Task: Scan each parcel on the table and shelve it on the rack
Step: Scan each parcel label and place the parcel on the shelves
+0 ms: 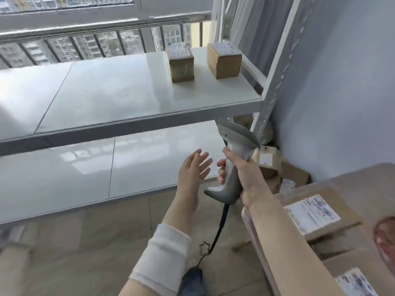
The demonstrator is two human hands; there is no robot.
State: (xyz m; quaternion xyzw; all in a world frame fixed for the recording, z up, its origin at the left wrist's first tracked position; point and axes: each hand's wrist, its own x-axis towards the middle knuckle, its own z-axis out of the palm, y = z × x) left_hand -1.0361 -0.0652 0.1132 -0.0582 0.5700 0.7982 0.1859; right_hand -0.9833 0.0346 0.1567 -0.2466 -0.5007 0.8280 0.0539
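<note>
**Parcels awaiting scan, with two judged shelved.** The flat parcel (316, 212) is a brown carton with a white printed label on its upper face. It lies on the worktop (352, 176) at lower right. A second parcel (354, 283), also labelled, lies nearer the camera and is cut by the frame edge. Two small parcels (181, 63), near-cubic with their labels up, stand apart from each other at the right end of the upper shelf (128, 97) of the rack (273, 82).

The scanner (233, 163) is a grey-and-white pistol type with a dark cable (222, 221) hanging from its butt. Its head points toward the rack, not at any worktop label. The right hand (245, 178) is wrapped round the scanner's grip. The left hand (192, 169) holds nothing, its fingers straight and spread just beside the scanner.

Judged step: between parcels. The next move calls for turning to the worktop, aiming the scanner at the flat parcel's label, then lifting the parcel with the free hand.

More cartons (269, 161) sit in the corner by the wall. Whether they belong to the task cannot be told.
</note>
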